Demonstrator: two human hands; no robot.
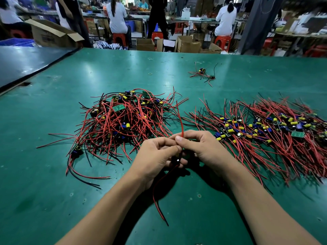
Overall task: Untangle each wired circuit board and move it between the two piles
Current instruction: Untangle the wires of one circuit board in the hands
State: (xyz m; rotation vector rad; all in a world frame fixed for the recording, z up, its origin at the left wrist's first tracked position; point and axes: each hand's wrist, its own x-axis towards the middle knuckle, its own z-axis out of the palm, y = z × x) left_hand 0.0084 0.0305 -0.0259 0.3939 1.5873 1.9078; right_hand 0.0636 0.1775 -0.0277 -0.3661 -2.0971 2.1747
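Both hands meet just in front of the tangled pile (123,117): left hand (156,157) and right hand (200,147) each pinch one wired circuit board (177,159), fingers curled. Its red lead (180,121) arcs back over that pile's edge; a hasty tug could snag neighbouring wires.

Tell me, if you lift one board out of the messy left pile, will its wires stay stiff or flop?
Probably flop: the red wire hanging below the left hand droops in a curve. Neighbours would likely drag along, since wires in the left pile cross every way.
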